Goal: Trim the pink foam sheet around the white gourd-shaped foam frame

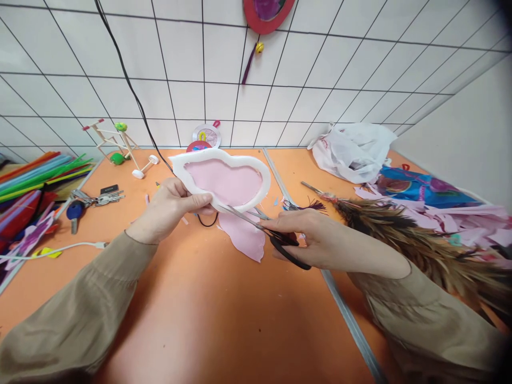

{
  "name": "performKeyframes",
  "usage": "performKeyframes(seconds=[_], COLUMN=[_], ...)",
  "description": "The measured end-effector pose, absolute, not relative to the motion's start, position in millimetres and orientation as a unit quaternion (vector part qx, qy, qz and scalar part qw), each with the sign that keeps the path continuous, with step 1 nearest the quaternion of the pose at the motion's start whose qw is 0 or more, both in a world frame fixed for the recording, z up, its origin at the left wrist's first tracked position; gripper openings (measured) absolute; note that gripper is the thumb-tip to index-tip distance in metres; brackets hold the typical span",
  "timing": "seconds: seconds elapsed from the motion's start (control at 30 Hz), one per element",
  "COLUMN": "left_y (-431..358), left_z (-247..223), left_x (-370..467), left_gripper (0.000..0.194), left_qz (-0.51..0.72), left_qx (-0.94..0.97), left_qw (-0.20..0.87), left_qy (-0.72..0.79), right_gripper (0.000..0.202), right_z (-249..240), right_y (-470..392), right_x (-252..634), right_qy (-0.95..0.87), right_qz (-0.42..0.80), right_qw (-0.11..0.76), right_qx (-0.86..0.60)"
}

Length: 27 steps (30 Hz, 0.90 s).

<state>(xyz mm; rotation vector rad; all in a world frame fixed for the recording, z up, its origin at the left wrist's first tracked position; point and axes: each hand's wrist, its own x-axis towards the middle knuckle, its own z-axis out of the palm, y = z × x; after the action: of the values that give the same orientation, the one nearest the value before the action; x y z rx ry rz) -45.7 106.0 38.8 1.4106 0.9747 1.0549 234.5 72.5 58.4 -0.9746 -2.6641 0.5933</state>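
Note:
My left hand (174, 205) pinches the lower left edge of a white foam frame (262, 184), wavy in outline and raised above the table. A pale pink sheet (224, 181) fills the frame's opening. From its lower edge hangs a loose pink flap (244, 237). In my right hand (310, 234) are black-handled scissors (286, 248), with my fingers in the handles. Their blades are parted and lie at the frame's lower rim, by the top of the flap. Whether the blades touch the pink material I cannot tell.
Keys (76, 210) and a white cable (72, 248) lie left, near colourful pipe cleaners (44, 170). A small wooden-stick model (116, 138) stands at the back. On the right are a white plastic bag (354, 152), brown feathers (400, 234) and pink scraps (452, 218).

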Motion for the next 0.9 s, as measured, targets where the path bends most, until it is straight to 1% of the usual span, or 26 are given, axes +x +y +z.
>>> performKeyframes(seconds=[0.1, 0.27, 0.5, 0.67, 0.9], left_y=[105.5, 104.7, 102.7, 102.8, 102.3], left_z=[39.6, 40.7, 42.9, 43.3, 46.1], left_x=[-45.9, -47.3, -46.7, -45.9, -43.4], left_gripper=[0.022, 0.020, 0.015, 0.014, 0.018], left_qz=[0.446, 0.446, 0.446, 0.451, 0.451], left_qx=[0.586, 0.578, 0.565, 0.553, 0.548], left_qw=[0.536, 0.544, 0.556, 0.569, 0.568], left_qy=[0.413, 0.414, 0.415, 0.408, 0.418], right_gripper=[0.019, 0.021, 0.016, 0.014, 0.020], right_z=[58.7, 61.0, 48.3, 45.5, 51.8], right_y=[73.6, 72.4, 77.4, 79.1, 81.6], right_x=[235.6, 234.5, 243.1, 247.7, 243.6], right_qy=[-0.894, -0.879, -0.863, -0.849, -0.824], right_qz=[0.270, 0.301, 0.357, 0.387, 0.434], right_qw=[0.122, 0.124, 0.138, 0.127, 0.102], right_qx=[-0.336, -0.349, -0.329, -0.337, -0.350])
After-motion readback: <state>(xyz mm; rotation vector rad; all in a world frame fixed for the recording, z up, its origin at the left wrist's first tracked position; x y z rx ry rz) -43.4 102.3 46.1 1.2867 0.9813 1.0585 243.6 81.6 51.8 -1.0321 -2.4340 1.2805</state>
